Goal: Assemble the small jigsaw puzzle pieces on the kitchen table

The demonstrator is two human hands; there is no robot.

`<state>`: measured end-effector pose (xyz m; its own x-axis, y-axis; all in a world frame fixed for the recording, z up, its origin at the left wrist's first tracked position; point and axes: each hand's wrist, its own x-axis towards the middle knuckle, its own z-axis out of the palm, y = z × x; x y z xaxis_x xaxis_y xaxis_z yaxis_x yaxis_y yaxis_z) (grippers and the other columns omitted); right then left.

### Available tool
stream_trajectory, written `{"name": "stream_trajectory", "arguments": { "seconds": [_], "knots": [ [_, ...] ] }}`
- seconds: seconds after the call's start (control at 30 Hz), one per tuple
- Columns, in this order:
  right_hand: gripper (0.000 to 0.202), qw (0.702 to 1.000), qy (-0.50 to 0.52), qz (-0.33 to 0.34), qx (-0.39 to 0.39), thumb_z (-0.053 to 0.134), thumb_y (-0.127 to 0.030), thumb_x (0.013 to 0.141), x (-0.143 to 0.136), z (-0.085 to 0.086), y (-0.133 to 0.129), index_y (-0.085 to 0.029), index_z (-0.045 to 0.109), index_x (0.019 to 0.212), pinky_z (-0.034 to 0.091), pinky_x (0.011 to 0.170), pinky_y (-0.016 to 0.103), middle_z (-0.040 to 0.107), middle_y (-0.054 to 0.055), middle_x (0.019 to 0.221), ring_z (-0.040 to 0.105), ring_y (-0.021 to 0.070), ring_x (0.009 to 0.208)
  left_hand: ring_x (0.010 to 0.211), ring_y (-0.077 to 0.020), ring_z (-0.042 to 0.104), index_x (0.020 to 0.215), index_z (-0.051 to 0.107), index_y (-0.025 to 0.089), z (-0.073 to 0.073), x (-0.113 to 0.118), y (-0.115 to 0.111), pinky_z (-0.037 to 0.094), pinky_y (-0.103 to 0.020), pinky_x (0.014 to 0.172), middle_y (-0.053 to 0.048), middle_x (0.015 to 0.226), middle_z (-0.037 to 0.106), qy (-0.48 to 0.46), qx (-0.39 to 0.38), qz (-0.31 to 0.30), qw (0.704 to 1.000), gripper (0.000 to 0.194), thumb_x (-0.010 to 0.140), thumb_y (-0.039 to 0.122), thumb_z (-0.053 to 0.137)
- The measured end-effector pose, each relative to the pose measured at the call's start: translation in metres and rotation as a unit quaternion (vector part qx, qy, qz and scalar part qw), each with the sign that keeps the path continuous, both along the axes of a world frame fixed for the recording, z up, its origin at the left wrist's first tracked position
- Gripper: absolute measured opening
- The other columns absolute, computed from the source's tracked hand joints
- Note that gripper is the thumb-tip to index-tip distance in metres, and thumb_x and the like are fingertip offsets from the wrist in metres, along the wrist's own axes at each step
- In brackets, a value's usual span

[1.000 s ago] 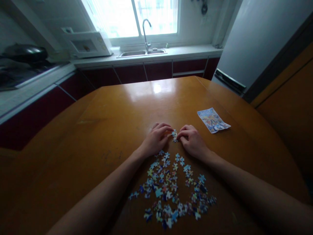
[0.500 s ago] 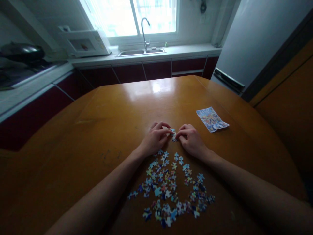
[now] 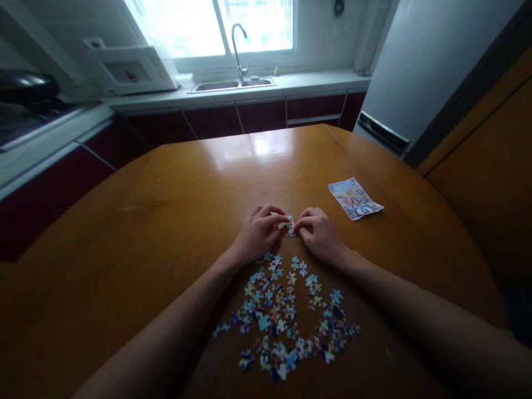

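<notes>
A small cluster of jigsaw puzzle pieces [image 3: 291,227] lies on the wooden table between my two hands. My left hand [image 3: 261,231] is at its left side, thumb and fingers curled, the fingertips closed on a puzzle piece at the cluster's edge. From the right, my right hand [image 3: 318,233] rests with bent fingers, its fingertips pressed against the cluster. The exact piece under each hand is partly hidden. Nearer to me, between my forearms, many loose puzzle pieces [image 3: 277,321] in blue, white, yellow and red are spread out.
A creased printed picture sheet [image 3: 355,198] lies on the table [image 3: 199,188] to the right, beyond my right hand. Past the far table edge are a counter with a sink [image 3: 218,86], a microwave [image 3: 131,72] and, at right, a fridge [image 3: 424,72].
The whole view has shifted slightly, so things appear a little further left and up. Both hands stay at the small cluster, with barely any finger movement.
</notes>
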<state>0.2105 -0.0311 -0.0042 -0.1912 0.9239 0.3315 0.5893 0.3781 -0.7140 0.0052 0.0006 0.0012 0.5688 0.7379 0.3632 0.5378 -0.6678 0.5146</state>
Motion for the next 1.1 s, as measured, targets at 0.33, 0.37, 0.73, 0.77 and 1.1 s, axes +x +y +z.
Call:
{"name": "stream_trajectory", "arguments": {
  "seconds": [0.33, 0.37, 0.73, 0.77, 1.1],
  "knots": [
    [0.025, 1.000, -0.005, -0.001, 0.008, 0.059, -0.007, 0.082, 0.001, 0.001, 0.001, -0.022, 0.074, 0.070, 0.045, 0.084, 0.036, 0.063, 0.005, 0.082, 0.055, 0.0202, 0.087, 0.101, -0.0206, 0.049, 0.096, 0.075, 0.029, 0.002, 0.000, -0.002, 0.046, -0.042, 0.096, -0.002, 0.116, 0.062, 0.014, 0.000, -0.022, 1.000, 0.032, 0.086, 0.005, 0.055],
    [0.025, 1.000, -0.005, -0.001, 0.009, 0.059, -0.007, 0.082, 0.001, 0.000, 0.001, -0.022, 0.074, 0.069, 0.045, 0.083, 0.036, 0.063, 0.005, 0.082, 0.055, 0.0200, 0.087, 0.100, -0.0205, 0.049, 0.095, 0.076, 0.029, 0.002, 0.000, -0.001, 0.046, -0.042, 0.095, -0.002, 0.116, 0.062, 0.016, 0.002, -0.023, 1.000, 0.033, 0.085, 0.005, 0.055],
    [0.022, 0.992, 0.057, -0.084, 0.074, 0.056, -0.005, 0.080, 0.011, 0.028, 0.003, -0.019, 0.073, 0.084, 0.046, 0.080, 0.034, 0.065, 0.005, 0.089, 0.059, 0.0192, 0.089, 0.102, -0.0212, 0.049, 0.094, 0.076, 0.030, -0.003, -0.001, 0.003, 0.045, -0.043, 0.097, -0.002, 0.115, 0.063, 0.022, 0.022, -0.023, 0.999, 0.030, 0.087, 0.008, 0.057],
    [0.021, 0.993, 0.052, -0.075, 0.069, 0.058, -0.005, 0.080, 0.013, 0.040, -0.001, -0.019, 0.073, 0.088, 0.046, 0.078, 0.033, 0.066, 0.005, 0.090, 0.059, 0.0183, 0.086, 0.102, -0.0211, 0.050, 0.094, 0.076, 0.030, -0.003, -0.001, 0.003, 0.045, -0.043, 0.097, -0.002, 0.115, 0.063, 0.022, 0.020, -0.023, 0.999, 0.031, 0.087, 0.008, 0.056],
    [0.013, 0.971, -0.174, 0.142, -0.085, 0.060, -0.012, 0.089, 0.034, 0.074, -0.141, -0.020, 0.067, 0.083, 0.039, 0.069, 0.029, 0.062, 0.003, 0.088, 0.053, 0.0157, 0.079, 0.105, -0.0219, 0.050, 0.093, 0.077, 0.031, -0.004, -0.001, 0.005, 0.046, -0.043, 0.097, -0.002, 0.114, 0.064, 0.018, 0.017, -0.025, 0.999, 0.028, 0.087, 0.011, 0.058]
  ]
}}
